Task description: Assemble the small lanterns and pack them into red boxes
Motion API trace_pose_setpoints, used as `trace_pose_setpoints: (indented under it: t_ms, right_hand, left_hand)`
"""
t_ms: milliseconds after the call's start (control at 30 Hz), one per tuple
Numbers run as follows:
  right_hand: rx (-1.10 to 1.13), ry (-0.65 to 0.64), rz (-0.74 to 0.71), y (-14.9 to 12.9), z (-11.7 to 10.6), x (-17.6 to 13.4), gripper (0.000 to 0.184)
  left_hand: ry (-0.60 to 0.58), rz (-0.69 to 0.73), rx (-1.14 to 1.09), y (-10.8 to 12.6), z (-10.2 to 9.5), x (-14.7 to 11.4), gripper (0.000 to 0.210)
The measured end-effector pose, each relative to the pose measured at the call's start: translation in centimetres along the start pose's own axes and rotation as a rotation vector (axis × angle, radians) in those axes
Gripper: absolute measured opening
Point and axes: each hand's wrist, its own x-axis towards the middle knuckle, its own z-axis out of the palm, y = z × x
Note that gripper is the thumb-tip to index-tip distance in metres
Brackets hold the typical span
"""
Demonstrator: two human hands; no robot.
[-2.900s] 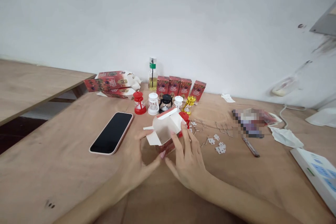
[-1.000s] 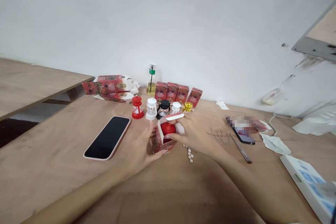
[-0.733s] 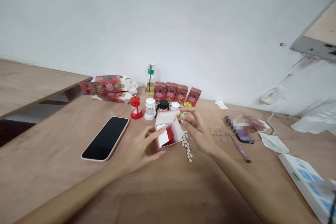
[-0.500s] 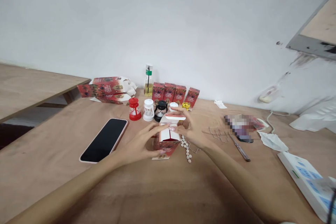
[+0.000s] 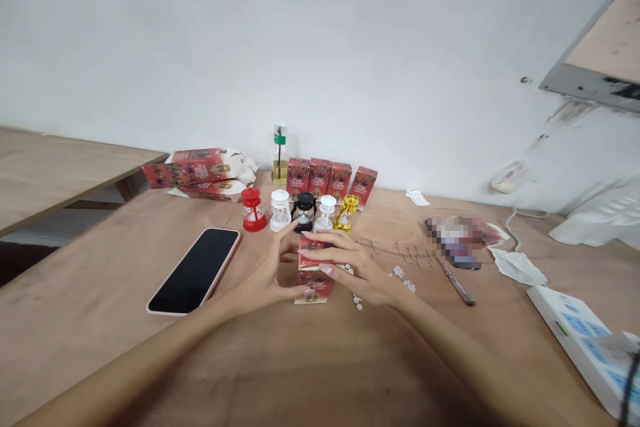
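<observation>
A small red printed box (image 5: pixel 315 283) stands upright on the wooden table (image 5: pixel 320 360), its top flaps folded down. My left hand (image 5: pixel 267 273) grips its left side. My right hand (image 5: pixel 350 263) lies flat across its top, fingers pressing the lid. The red lantern seen earlier is hidden inside. Just behind stand a red lantern (image 5: pixel 253 209), a white one (image 5: pixel 280 209), a black one (image 5: pixel 304 211), another white one (image 5: pixel 327 211) and a gold one (image 5: pixel 347 213).
A black phone (image 5: pixel 195 270) lies to the left. Closed red boxes (image 5: pixel 327 179) and a glass bottle (image 5: pixel 279 155) line the wall, flat cartons (image 5: pixel 195 170) beside them. Wire hooks (image 5: pixel 407 252), small white pieces (image 5: pixel 403 278), beads (image 5: pixel 357 301), a metal tool (image 5: pixel 454 286) and a white box (image 5: pixel 585 347) lie right.
The open box with the red lantern in it has been stood upright. Its flaps were folded over, and my right hand now presses the top down.
</observation>
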Motion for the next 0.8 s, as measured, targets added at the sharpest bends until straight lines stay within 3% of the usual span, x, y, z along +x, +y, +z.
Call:
trace_pose_setpoints:
  t_ms: [133, 233, 333, 433, 533, 600, 700, 800]
  right_hand:
    - [-0.167, -0.055, -0.006, -0.2, 0.5, -0.6, 0.035]
    - [-0.209, -0.074, -0.008, -0.3, -0.2, -0.9, 0.035]
    - [-0.172, 0.017, 0.025, -0.3, -3.4, -1.0, 0.045]
    - [-0.039, 0.236, 0.194, 0.8, -8.8, -1.5, 0.07]
    - [0.047, 0.384, 0.321, 4.2, -13.8, -2.2, 0.086]
    - [0.009, 0.388, 0.415, 7.4, -15.6, -2.6, 0.08]
    - [-0.01, 0.411, 0.578, 12.7, -15.5, -3.1, 0.071]
    - [0.192, 0.506, 0.618, 17.4, -13.5, -3.2, 0.077]
  left_hand:
    - [-0.1, -0.007, 0.104, -0.8, -0.4, -0.3, 0.091]
    - [-0.17, 0.045, 0.324, -2.6, -0.8, -1.1, 0.103]
    - [-0.242, 0.072, 0.591, -4.4, -1.3, -1.8, 0.093]
    - [-0.335, 0.062, 0.718, -5.2, -1.7, -2.1, 0.079]
    - [-0.375, 0.05, 0.741, -5.2, -1.7, -2.1, 0.077]
    - [-0.356, 0.07, 0.741, -5.2, -1.7, -2.1, 0.078]
    - [-0.306, 0.131, 0.74, -5.6, -1.6, -2.2, 0.079]
    - [-0.295, 0.173, 0.762, -6.0, -1.6, -2.3, 0.081]
